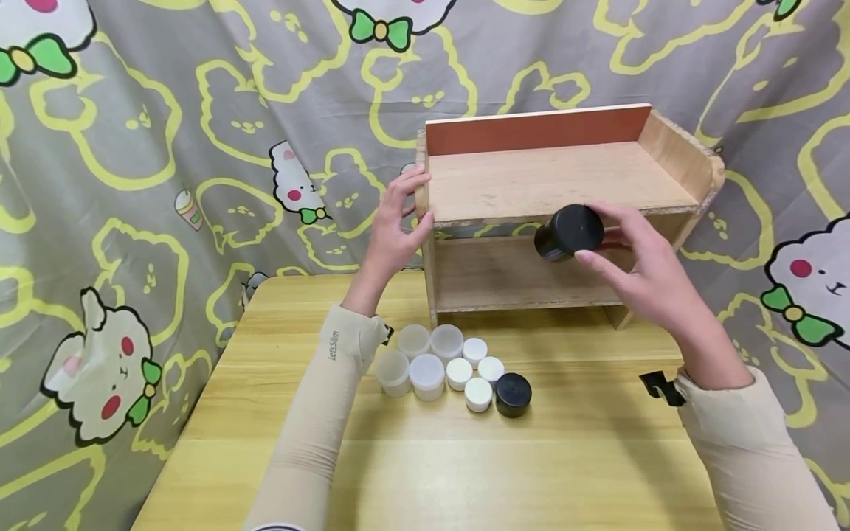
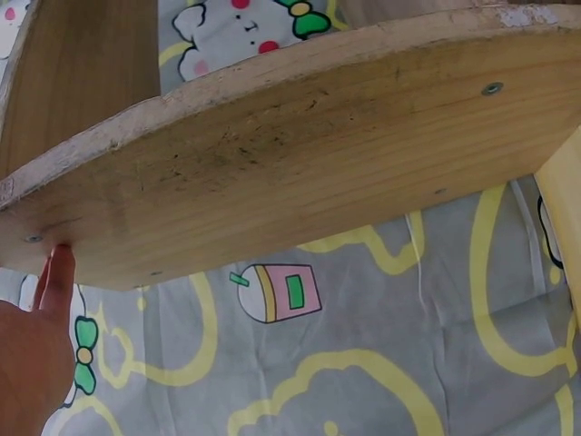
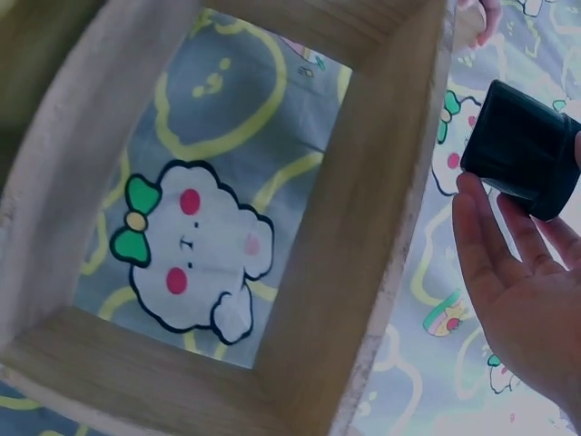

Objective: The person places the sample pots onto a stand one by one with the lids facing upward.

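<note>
In the head view my right hand (image 1: 640, 269) grips a black lidded jar (image 1: 576, 230) between thumb and fingers, tilted, in front of the wooden shelf's upper board. The same black jar (image 3: 522, 150) shows in the right wrist view, beside the shelf frame (image 3: 300, 363), with fingers of my right hand (image 3: 517, 291) against it. My left hand (image 1: 395, 221) touches the left side panel of the wooden shelf (image 1: 558, 177). In the left wrist view, fingertips of my left hand (image 2: 41, 336) rest against that panel's outer face (image 2: 300, 173).
On the table (image 1: 305, 457), left of centre before the shelf, stand several translucent jars (image 1: 427, 376), several small white-lidded jars (image 1: 478, 394) and another black jar (image 1: 513, 394), grouped closely. A patterned curtain (image 1: 159, 184) hangs behind and beside the table.
</note>
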Tool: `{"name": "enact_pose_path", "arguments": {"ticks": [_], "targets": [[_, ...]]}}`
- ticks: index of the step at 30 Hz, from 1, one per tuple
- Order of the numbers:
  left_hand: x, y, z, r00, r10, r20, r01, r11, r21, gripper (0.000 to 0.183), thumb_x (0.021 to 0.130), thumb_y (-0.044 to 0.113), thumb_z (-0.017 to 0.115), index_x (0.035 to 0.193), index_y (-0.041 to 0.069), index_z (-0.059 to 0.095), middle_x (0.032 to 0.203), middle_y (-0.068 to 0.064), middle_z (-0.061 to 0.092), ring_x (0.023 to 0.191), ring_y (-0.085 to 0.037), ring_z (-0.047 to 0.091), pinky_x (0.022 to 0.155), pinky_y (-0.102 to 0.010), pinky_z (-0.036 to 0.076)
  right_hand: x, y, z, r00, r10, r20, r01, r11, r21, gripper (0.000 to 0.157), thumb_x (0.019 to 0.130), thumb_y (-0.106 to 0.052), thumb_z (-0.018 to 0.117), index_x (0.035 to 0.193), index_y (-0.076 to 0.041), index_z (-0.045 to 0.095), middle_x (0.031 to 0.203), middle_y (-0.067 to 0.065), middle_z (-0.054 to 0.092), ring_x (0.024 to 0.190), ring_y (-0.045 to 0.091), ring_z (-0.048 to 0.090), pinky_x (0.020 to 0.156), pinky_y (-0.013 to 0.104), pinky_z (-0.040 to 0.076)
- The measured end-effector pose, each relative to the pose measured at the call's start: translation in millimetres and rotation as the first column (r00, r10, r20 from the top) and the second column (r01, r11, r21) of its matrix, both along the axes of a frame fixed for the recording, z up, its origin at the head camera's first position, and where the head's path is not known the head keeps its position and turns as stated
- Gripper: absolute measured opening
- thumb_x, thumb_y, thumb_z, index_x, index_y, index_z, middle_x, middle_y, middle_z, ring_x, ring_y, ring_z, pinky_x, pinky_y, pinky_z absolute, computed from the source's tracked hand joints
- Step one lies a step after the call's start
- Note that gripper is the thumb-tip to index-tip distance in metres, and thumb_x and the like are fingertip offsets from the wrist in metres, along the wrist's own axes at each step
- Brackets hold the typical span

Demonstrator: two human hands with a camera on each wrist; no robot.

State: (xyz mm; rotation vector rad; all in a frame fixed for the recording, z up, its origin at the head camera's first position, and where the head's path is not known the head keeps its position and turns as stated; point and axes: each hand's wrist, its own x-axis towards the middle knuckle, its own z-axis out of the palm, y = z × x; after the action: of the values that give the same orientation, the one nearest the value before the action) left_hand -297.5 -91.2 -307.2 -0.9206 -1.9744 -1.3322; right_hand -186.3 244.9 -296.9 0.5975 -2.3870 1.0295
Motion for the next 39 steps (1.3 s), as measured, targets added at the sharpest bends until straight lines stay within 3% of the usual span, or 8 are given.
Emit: {"name": "enact_pose_path", "arguments": {"ticks": [7, 15, 21, 25, 29, 39], "targets": [[0.5, 0.4, 1.0, 1.0, 0.001, -0.002, -0.001, 1.0, -0.005, 0.047, 0.092, -0.007, 0.064, 0.138, -0.004, 0.055, 0.154, -0.021, 0.046, 0.127, -0.039, 0.055, 0.101, -0.062, 0.053, -15.9, 9.8, 23.6, 0.998, -0.054, 0.036, 0.056, 0.996, -0.071, 0.063, 0.097, -0.011, 0.071, 0.155, -0.016, 0.046, 0.147, 0.019, 0.052, 0.102, -0.014, 0.054, 0.089, 0.003, 0.043], [1.0, -0.2, -0.2, 1.0, 0.015, 0.002, -0.015, 1.0, -0.017, 0.047, 0.092, -0.006, 0.064, 0.139, -0.003, 0.055, 0.154, -0.02, 0.046, 0.128, -0.037, 0.054, 0.101, -0.061, 0.053, -39.8, 20.6, 40.9, 0.99, -0.14, 0.025, 0.142, 0.982, -0.121, 0.061, 0.098, -0.019, 0.07, 0.154, -0.025, 0.047, 0.135, -0.008, 0.052, 0.105, -0.006, 0.054, 0.09, 0.009, 0.044], [-12.8, -1.5, -9.8, 1.0, 0.02, -0.008, -0.021, 1.0, -0.017, 0.049, 0.093, -0.004, 0.065, 0.14, -0.002, 0.055, 0.156, -0.019, 0.045, 0.128, -0.038, 0.054, 0.1, -0.063, 0.052, -57.1, 27.9, 50.3, 0.979, -0.199, 0.034, 0.202, 0.964, -0.175, 0.061, 0.098, -0.024, 0.07, 0.154, -0.022, 0.047, 0.133, -0.011, 0.051, 0.103, -0.004, 0.056, 0.091, 0.01, 0.047], [-27.1, -5.6, -20.1, 1.0, 0.022, -0.002, -0.022, 0.999, -0.03, 0.05, 0.094, 0.004, 0.067, 0.143, 0.009, 0.056, 0.158, -0.008, 0.045, 0.131, -0.03, 0.056, 0.102, -0.057, 0.054, -69.1, 31.8, 56.8, 0.965, -0.252, 0.071, 0.26, 0.952, -0.163, 0.062, 0.097, -0.029, 0.069, 0.155, -0.025, 0.046, 0.131, -0.011, 0.05, 0.098, -0.004, 0.056, 0.091, 0.011, 0.047], [-30.6, -7.9, -22.3, 1.0, 0.015, -0.016, -0.016, 0.999, -0.041, 0.05, 0.095, 0.009, 0.066, 0.144, 0.015, 0.056, 0.159, -0.002, 0.045, 0.131, -0.026, 0.056, 0.101, -0.053, 0.055, -81.3, 36.1, 63.9, 0.952, -0.288, 0.107, 0.301, 0.944, -0.139, 0.061, 0.098, -0.033, 0.068, 0.155, -0.028, 0.045, 0.13, -0.014, 0.048, 0.098, -0.004, 0.054, 0.089, 0.013, 0.046], [-29.9, -7.1, -22.2, 1.0, 0.001, -0.002, -0.002, 1.0, -0.021, 0.051, 0.093, 0.005, 0.069, 0.143, 0.012, 0.057, 0.158, -0.005, 0.045, 0.13, -0.027, 0.056, 0.101, -0.055, 0.055, -107.0, 47.7, 81.9, 0.927, -0.355, 0.122, 0.368, 0.923, -0.108, 0.063, 0.098, -0.039, 0.065, 0.156, -0.027, 0.042, 0.128, -0.018, 0.045, 0.095, -0.009, 0.051, 0.088, 0.014, 0.043]]}}
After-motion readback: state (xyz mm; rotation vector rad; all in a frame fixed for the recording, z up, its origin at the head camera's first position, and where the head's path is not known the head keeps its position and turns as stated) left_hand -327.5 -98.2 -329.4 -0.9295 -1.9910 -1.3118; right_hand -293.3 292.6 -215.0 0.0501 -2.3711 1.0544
